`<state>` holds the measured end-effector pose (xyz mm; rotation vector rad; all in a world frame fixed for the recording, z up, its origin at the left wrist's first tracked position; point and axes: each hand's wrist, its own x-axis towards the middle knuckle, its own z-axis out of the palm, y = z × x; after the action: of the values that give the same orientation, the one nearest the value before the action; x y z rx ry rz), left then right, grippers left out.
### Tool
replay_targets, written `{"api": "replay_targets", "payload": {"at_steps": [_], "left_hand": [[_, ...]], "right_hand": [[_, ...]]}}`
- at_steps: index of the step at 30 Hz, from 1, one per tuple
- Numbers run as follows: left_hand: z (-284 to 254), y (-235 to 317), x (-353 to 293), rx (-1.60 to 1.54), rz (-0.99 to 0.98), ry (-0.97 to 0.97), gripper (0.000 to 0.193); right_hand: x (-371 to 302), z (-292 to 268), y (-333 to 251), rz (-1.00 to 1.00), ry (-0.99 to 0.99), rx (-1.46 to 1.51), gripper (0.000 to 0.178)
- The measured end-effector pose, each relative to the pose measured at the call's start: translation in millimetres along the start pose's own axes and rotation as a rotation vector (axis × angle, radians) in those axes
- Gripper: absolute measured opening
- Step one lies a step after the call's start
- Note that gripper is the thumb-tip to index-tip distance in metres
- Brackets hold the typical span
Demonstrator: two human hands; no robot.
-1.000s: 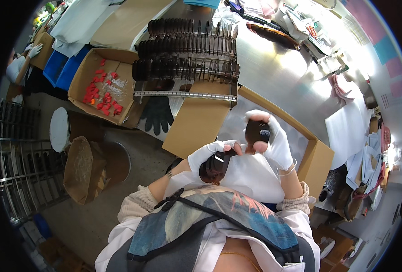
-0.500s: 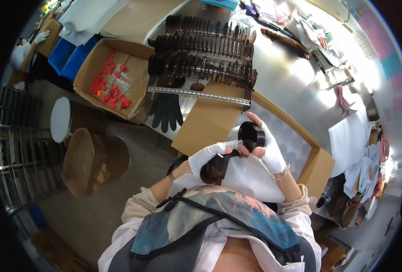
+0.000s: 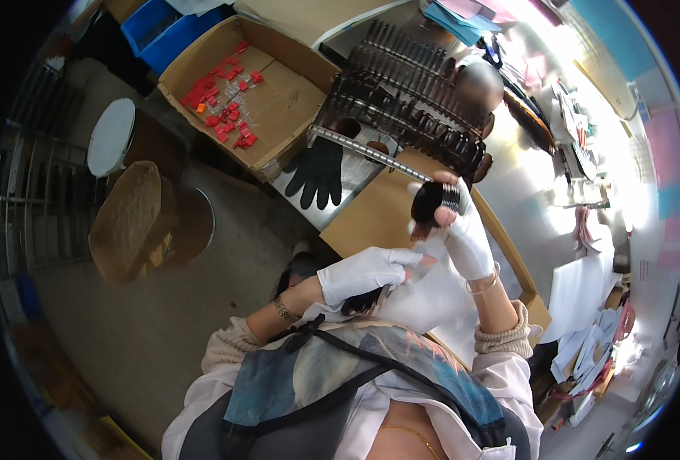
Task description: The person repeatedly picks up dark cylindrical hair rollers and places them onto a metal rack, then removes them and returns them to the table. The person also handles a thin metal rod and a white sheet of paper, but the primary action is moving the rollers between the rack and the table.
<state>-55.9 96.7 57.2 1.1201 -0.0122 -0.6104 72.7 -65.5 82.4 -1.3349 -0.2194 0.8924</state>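
Observation:
My right hand (image 3: 466, 234), in a white glove with bare fingertips, grips a stack of dark, glossy lenses (image 3: 434, 202) between thumb and fingers. The stack's thin edges show side by side. Lower and to the left, my left hand (image 3: 364, 274), gloved the same way, is closed round more dark lenses (image 3: 361, 302), mostly hidden under the palm. Its forefinger points toward the right hand, apart from the stack there. Beyond the hands, a metal rack (image 3: 371, 153) carries several rows of dark lenses (image 3: 409, 84).
A cardboard box (image 3: 279, 57) with red clips stands at the far left, beside a blue bin (image 3: 152, 34). A black glove (image 3: 315, 175) lies near the rack. White sheeting (image 3: 424, 295) spreads below my hands, by an open carton (image 3: 501, 222). Drums (image 3: 198, 222) stand on the floor left.
My view has shifted, so the rack and box appear farther right. My right hand has lifted the lens stack away from my left hand; before, both hands met at it.

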Motion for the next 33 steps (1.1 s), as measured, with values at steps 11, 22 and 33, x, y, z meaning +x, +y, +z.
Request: {"api": "replay_targets", "payload": {"at_steps": [11, 22, 33], "left_hand": [[-30.8, -41.5, -18.0, -0.400, 0.048, 0.005, 0.047], [-42.0, -48.8, -26.6, -0.628, -0.049, 0.047, 0.043], [-42.0, -60.4, -19.6, -0.581, 0.083, 0.026, 0.042]], "right_hand": [[132.3, 80.6, 35.9, -0.611, 0.011, -0.035, 0.050], [154.8, 108.7, 45.5, -0.909, 0.097, -0.994, 0.046], [138.0, 94.9, 39.8, -0.943, 0.115, -1.267, 0.051]]}}
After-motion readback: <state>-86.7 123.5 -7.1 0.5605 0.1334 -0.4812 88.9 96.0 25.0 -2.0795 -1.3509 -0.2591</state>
